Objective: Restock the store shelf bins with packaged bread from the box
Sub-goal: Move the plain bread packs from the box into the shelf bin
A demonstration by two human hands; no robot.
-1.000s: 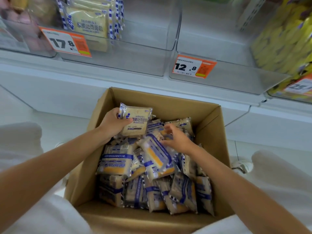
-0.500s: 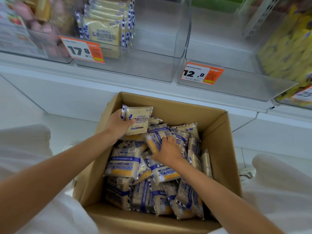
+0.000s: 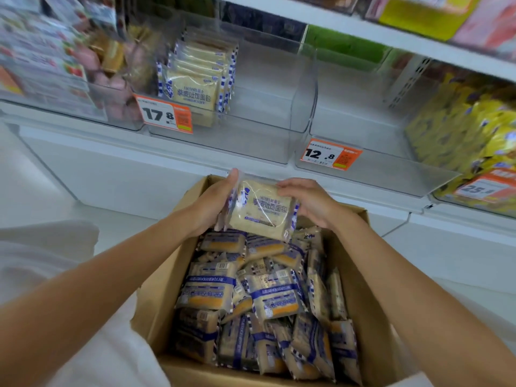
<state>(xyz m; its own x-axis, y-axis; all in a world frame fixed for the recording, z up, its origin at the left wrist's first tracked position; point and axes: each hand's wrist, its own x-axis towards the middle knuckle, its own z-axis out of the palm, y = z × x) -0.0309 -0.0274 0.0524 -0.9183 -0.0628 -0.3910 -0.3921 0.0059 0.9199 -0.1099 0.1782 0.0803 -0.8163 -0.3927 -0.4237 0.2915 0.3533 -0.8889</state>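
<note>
The left grip (image 3: 212,202) is clasped round the left edge of one bread packet (image 3: 261,210), with the thumb raised at its top corner. The right grip (image 3: 310,202) is laid over the upper right corner, fingers bent across the face; its thumb is not seen. Neither grip is released. The packet is grasped between both, label towards the camera and slightly tilted.

Below the grips, and nearer, the cardboard box (image 3: 371,275) is found well filled with loose packets (image 3: 251,297) lying in disorder. The held packet is kept above the box's far rim.

Above and beyond the grips, somewhat to the left, a clear bin (image 3: 262,113) is noted. It carries the 17.8 tag (image 3: 164,115), and an upright row (image 3: 195,82) of like packets stands against its left side.

The step in hand is judged to be carriage from box to bin. The next move is judged to call for a lift forward over the bin's front wall. The packet would then be set upright, label outward, beside the row. With the box this full, the task is judged to be at an early stage.
</note>
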